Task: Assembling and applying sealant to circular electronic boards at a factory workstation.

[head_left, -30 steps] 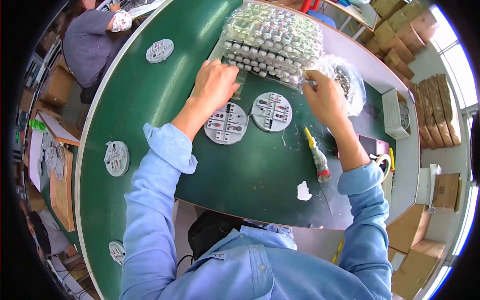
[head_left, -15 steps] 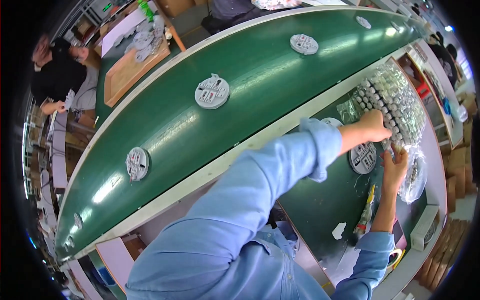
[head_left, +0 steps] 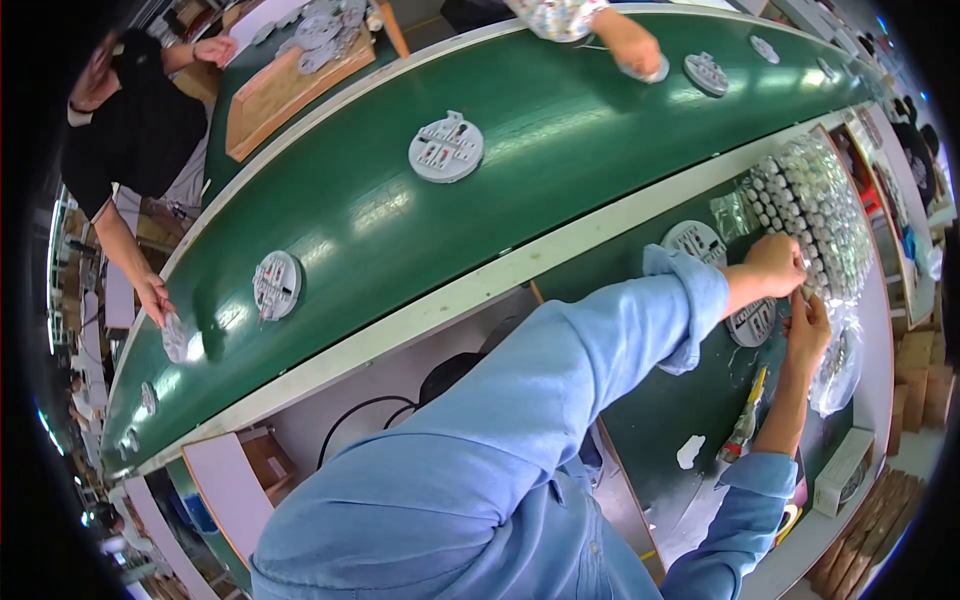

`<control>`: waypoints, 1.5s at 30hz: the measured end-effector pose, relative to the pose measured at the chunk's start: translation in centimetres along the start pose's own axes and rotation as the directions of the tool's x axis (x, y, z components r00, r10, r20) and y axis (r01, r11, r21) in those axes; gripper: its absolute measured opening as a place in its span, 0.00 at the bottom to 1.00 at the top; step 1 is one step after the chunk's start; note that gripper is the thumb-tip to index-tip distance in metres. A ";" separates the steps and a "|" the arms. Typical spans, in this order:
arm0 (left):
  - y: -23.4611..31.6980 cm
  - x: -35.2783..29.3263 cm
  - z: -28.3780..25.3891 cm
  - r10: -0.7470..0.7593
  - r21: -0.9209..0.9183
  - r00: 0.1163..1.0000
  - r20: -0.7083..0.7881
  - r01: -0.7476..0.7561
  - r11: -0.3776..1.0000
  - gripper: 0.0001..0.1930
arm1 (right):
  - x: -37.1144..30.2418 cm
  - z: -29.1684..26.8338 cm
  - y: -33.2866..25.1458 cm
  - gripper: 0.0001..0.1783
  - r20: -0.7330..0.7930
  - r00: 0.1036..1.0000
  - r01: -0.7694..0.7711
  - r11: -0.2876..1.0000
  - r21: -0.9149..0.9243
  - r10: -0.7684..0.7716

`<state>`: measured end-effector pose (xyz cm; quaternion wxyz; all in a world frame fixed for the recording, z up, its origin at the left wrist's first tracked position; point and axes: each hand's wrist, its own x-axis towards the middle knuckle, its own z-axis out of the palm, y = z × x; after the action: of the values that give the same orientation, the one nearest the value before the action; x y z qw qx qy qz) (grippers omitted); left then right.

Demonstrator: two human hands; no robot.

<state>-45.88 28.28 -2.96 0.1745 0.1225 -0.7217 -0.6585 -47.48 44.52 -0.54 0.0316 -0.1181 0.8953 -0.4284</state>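
My left hand (head_left: 775, 266) and my right hand (head_left: 806, 330) meet at the near edge of a clear plastic pack of small silvery cylindrical parts (head_left: 800, 215). The fingers of both hands are pinched together, almost touching; what lies between them is too small to make out. Partly beneath my left hand is a round white disc with metal fittings (head_left: 752, 322). A second such round disc (head_left: 693, 243) sits just beyond my left forearm, half covered by the sleeve.
A green conveyor belt (head_left: 350, 215) carries several round white discs. At the far side a co-worker's hand (head_left: 630, 45) touches one; another co-worker's hand (head_left: 153, 298) holds one at left. A yellow-tipped glue bottle (head_left: 745, 420), a white scrap (head_left: 690, 452) and a white box (head_left: 843, 470) lie nearby.
My two hands have come closer together, fingertips now nearly meeting. The discs on the belt have shifted, and co-workers' hands have reached onto the belt at the far side and the left. My view has shifted slightly.
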 end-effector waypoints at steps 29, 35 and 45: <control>-8.2 6.0 1.2 0.258 0.193 0.962 0.087 -0.270 0.943 0.11 | 3.2 2.4 3.8 0.34 0.227 0.972 0.020 0.989 0.150 -0.054; -4.3 6.2 0.7 0.290 0.209 0.895 0.339 -0.372 0.904 0.16 | 3.1 -1.5 4.9 0.35 0.133 0.988 -0.120 0.946 0.301 0.083; -3.8 7.6 4.1 0.174 0.174 0.970 0.172 -0.204 0.963 0.15 | 5.8 -0.9 3.4 0.28 0.278 0.956 -0.237 0.807 0.541 0.095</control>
<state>-54.69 28.47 -6.35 0.1676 0.0174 -0.8011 -0.5743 -53.86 45.87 -2.35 0.2095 -0.0742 0.7232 -0.6539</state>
